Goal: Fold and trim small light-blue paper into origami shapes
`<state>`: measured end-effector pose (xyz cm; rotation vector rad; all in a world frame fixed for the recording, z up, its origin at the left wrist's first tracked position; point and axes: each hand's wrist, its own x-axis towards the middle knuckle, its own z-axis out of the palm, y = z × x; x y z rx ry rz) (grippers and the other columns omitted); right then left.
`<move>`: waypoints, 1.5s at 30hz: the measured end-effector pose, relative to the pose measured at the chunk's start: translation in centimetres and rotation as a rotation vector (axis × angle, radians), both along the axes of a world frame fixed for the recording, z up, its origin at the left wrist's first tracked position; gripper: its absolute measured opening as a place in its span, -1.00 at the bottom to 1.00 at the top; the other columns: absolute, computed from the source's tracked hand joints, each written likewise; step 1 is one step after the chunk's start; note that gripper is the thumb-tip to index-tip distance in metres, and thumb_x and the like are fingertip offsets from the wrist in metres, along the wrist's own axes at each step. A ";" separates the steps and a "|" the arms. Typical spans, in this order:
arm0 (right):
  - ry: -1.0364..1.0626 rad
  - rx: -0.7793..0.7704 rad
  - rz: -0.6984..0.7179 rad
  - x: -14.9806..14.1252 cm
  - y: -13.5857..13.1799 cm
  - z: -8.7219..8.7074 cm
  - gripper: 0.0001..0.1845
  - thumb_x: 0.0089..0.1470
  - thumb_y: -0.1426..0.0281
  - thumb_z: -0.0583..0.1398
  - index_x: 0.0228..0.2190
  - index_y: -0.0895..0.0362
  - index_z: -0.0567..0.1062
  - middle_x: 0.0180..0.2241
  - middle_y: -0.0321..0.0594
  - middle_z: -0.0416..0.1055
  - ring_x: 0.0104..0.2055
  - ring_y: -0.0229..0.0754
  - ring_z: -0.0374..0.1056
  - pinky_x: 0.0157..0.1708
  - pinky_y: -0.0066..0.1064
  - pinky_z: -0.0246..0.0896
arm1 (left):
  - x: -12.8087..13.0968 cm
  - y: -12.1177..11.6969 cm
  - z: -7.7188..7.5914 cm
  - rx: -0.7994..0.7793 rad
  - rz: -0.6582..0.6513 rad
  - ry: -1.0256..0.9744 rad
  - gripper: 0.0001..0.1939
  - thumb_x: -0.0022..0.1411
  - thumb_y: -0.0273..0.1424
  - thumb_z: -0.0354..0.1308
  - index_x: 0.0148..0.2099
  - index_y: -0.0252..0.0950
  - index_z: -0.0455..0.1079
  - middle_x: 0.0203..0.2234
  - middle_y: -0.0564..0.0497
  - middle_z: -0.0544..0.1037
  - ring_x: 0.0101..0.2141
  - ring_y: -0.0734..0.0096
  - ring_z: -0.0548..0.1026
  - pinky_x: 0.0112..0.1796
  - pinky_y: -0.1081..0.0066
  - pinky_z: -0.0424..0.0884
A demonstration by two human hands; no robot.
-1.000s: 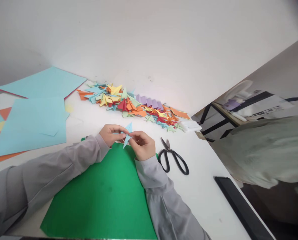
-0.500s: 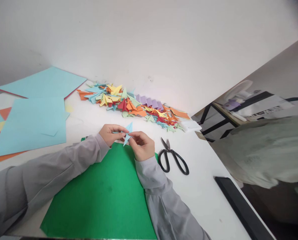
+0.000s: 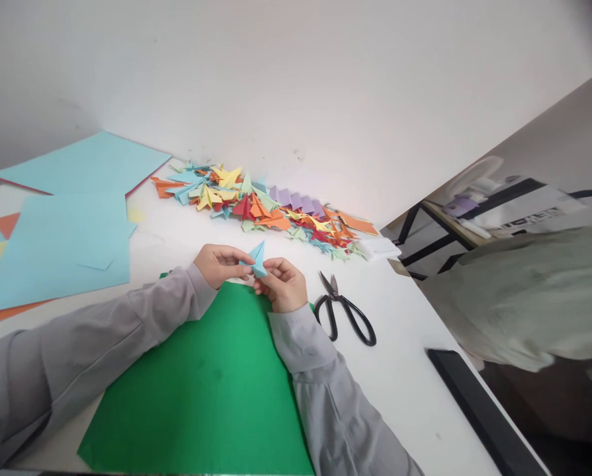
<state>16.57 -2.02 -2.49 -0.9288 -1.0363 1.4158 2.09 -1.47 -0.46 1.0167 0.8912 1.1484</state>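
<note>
Both hands meet just above the far edge of a green paper sheet [image 3: 211, 383] on the white table [image 3: 405, 377]. My left hand [image 3: 219, 263] and my right hand [image 3: 282, 285] each pinch a small light-blue folded paper piece [image 3: 258, 259] between them. Its pointed tip sticks up toward the wall. Grey sleeves cover both of my arms. Black scissors [image 3: 344, 311] lie shut on the table just right of my right hand.
A long heap of colourful folded paper shapes [image 3: 260, 208] runs along the wall. Large light-blue sheets [image 3: 62, 244] lie at the left over orange ones. A dark flat object [image 3: 479, 410] sits at the table's right edge, with a person in a pale green garment [image 3: 534, 297] beyond it.
The lower point of the blue piece has been folded up, so the piece now looks shorter. My right hand has shifted slightly up and closer to the left.
</note>
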 end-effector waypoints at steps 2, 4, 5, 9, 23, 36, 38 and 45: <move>-0.003 -0.010 0.003 0.0 -0.2 0.1 -0.74 -0.34 0.38 0.34 -0.53 0.15 0.38 -0.70 -0.39 0.41 -0.70 -0.36 0.29 -0.70 -0.55 0.18 | 0.0 0.2 -0.2 -0.048 -0.030 -0.073 -0.72 -0.36 -0.50 0.38 -0.49 -0.46 0.42 -0.72 -0.01 0.49 -0.65 0.47 0.44 -0.54 0.46 0.40; -0.011 -0.012 -0.005 -0.1 -0.3 0.3 -0.74 -0.35 0.38 0.34 -0.54 0.15 0.39 -0.70 -0.38 0.41 -0.71 -0.36 0.28 -0.70 -0.54 0.19 | 0.1 0.3 -0.3 -0.087 -0.039 -0.139 -0.65 -0.39 -0.47 0.40 -0.50 -0.45 0.35 -0.72 -0.01 0.49 -0.64 0.45 0.45 -0.56 0.46 0.40; -0.017 -0.007 -0.013 -0.1 -0.4 0.4 -0.74 -0.35 0.38 0.35 -0.55 0.15 0.39 -0.71 -0.38 0.41 -0.72 -0.36 0.28 -0.71 -0.53 0.19 | 0.2 0.4 -0.3 -0.103 -0.036 -0.165 -0.61 -0.41 -0.47 0.41 -0.49 -0.43 0.31 -0.72 0.00 0.49 -0.64 0.44 0.46 -0.57 0.46 0.40; -0.040 0.051 -0.038 -0.2 -0.5 0.6 -0.71 -0.36 0.33 0.36 -0.56 0.16 0.40 -0.72 -0.38 0.40 -0.71 -0.36 0.27 -0.71 -0.54 0.17 | 0.3 0.3 -0.1 -0.145 -0.037 -0.205 -0.51 -0.47 -0.47 0.43 -0.42 -0.42 0.28 -0.69 0.03 0.50 -0.64 0.43 0.47 -0.59 0.46 0.40; -0.148 0.184 -0.080 -0.2 -0.6 0.9 -0.76 -0.34 0.39 0.35 -0.52 0.15 0.44 -0.68 -0.40 0.37 -0.70 -0.37 0.23 -0.66 -0.51 0.16 | 0.5 0.4 -0.8 -0.090 0.003 -0.146 -0.58 -0.54 -0.40 0.43 -0.51 -0.47 0.43 -0.72 0.02 0.50 -0.69 0.51 0.43 -0.61 0.52 0.39; -0.202 0.260 -0.152 -0.5 -0.6 0.5 -0.79 -0.34 0.32 0.34 -0.64 0.15 0.42 -0.76 -0.39 0.33 -0.72 -0.36 0.20 -0.71 -0.51 0.09 | 0.1 0.1 -0.7 -0.074 -0.018 -0.088 -0.67 -0.42 -0.41 0.41 -0.51 -0.44 0.45 -0.74 0.02 0.49 -0.68 0.51 0.43 -0.58 0.52 0.39; -0.221 0.217 -0.139 -0.4 -0.8 0.9 -0.79 -0.33 0.33 0.34 -0.64 0.15 0.42 -0.75 -0.38 0.34 -0.72 -0.35 0.21 -0.70 -0.50 0.11 | 0.1 0.3 -1.0 -0.072 -0.040 -0.078 -0.67 -0.44 -0.42 0.42 -0.52 -0.45 0.44 -0.75 0.02 0.48 -0.69 0.51 0.42 -0.60 0.52 0.38; -0.271 0.182 -0.064 -0.1 -1.0 1.6 -0.83 -0.24 0.31 0.28 -0.62 0.15 0.44 -0.75 -0.35 0.37 -0.72 -0.32 0.24 -0.67 -0.47 0.17 | 0.0 0.8 -1.3 -0.086 -0.056 -0.111 -0.64 -0.45 -0.43 0.42 -0.49 -0.46 0.43 -0.76 0.02 0.46 -0.71 0.53 0.40 -0.63 0.52 0.35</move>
